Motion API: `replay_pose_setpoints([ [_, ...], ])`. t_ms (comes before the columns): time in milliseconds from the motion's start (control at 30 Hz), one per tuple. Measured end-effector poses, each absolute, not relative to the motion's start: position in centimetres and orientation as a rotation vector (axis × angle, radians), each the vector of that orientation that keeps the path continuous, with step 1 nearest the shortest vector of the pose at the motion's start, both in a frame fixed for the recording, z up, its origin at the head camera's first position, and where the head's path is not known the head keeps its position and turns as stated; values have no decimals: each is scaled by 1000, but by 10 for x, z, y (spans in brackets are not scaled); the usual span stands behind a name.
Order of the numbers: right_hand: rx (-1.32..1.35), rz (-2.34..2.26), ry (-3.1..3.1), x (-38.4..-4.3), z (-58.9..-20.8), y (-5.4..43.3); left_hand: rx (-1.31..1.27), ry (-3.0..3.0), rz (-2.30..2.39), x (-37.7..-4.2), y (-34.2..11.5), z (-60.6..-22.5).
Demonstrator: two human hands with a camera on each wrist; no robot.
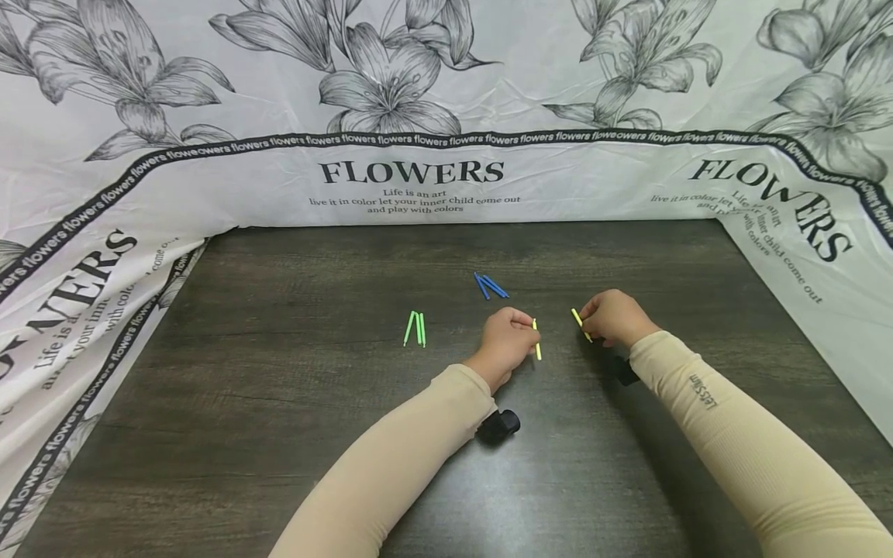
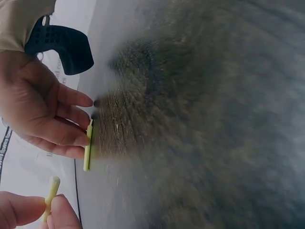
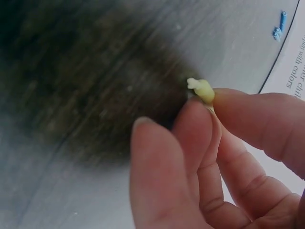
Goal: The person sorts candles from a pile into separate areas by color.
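Note:
My left hand (image 1: 504,344) pinches a thin yellow candle (image 1: 537,346) between thumb and fingertips, over the middle of the table. To its right, my right hand (image 1: 618,318) holds a second yellow candle (image 1: 577,317), tilted, by its side. The right wrist view shows that candle (image 3: 204,90) end-on, its pale wick pointing out past thumb and finger. In the left wrist view, the candle in the left hand (image 2: 52,189) stands up from the fingertips, while the right hand's candle (image 2: 87,152) is beyond it.
Three green candles (image 1: 422,329) lie on the dark wood-grain table (image 1: 293,434) left of the hands. Blue candles (image 1: 495,286) lie grouped farther back. A white flower-printed cloth (image 1: 586,186) borders the table at the back and sides. Each wrist carries a black camera (image 1: 499,427).

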State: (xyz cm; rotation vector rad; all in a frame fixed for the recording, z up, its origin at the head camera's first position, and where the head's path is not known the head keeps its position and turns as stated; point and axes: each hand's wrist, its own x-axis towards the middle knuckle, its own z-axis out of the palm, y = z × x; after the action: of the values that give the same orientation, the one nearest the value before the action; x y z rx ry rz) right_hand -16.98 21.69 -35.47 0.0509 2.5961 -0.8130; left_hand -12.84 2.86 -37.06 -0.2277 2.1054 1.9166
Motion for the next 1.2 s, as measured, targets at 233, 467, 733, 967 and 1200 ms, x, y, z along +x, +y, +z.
replay_pose_setpoints([
  [233, 61, -815, 2635, -166, -353, 213, -253, 2083, 2018, -139, 42, -375],
  [467, 63, -813, 2640, -166, -353, 216, -196, 2024, 2091, -149, 54, -376],
  [733, 62, -810, 2661, -165, -352, 217, -226, 1987, 2115, -154, 62, -382],
  [967, 81, -815, 2663, -165, -351, 215, -245, 2022, 2089, -159, 73, -384],
  [1200, 64, -812, 2673, -165, -352, 215, -204, 2086, 2042, -162, 82, -382],
])
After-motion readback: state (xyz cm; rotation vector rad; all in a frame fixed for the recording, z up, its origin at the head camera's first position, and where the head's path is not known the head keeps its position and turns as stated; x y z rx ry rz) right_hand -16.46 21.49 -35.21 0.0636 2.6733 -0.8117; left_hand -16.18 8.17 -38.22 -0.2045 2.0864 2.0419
